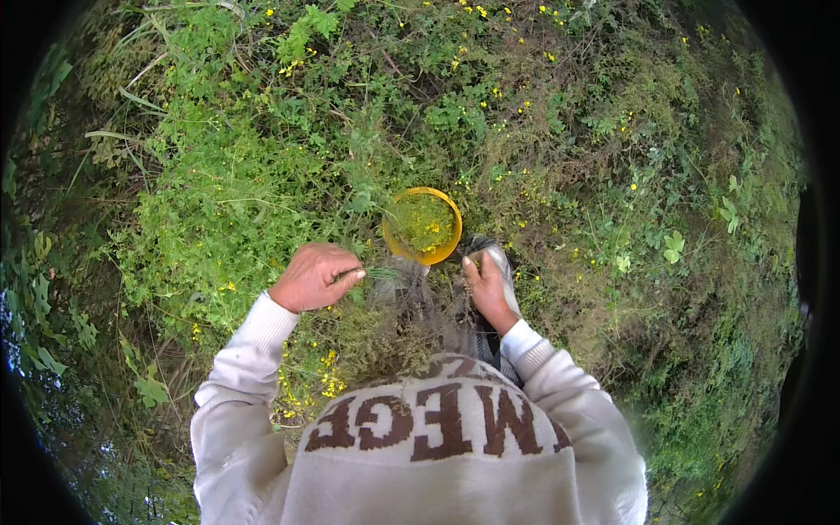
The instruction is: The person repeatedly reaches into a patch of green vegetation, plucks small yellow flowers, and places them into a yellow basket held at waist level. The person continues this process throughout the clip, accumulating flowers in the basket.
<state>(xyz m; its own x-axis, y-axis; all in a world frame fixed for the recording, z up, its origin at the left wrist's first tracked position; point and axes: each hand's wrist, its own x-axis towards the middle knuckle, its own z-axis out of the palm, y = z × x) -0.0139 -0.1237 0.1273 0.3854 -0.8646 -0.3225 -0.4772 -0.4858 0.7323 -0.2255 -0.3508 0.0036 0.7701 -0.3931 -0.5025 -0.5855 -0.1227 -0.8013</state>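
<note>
My left hand [319, 277] is closed, thumb against the fingers, on a small bunch of thin green stems [382, 274] that point toward the middle. Just beyond them stands a round yellow bucket [448, 250] with green sprigs and small yellow flowers [427, 222] inside. To the near right of the bucket, my right hand [488, 287] has its fingers curled in, with the thumb up. Whatever those fingers hold, if anything, cannot be made out against the dark background. Neither hand touches the bucket.
Dense green plants [236, 175] with scattered yellow flowers surround me. Thin brownish stalks [394, 346] rise close to my body, between my forearms. More yellow blossoms [331, 376] grow beside my left forearm. Part of a shoe and trouser leg shows by my right hand.
</note>
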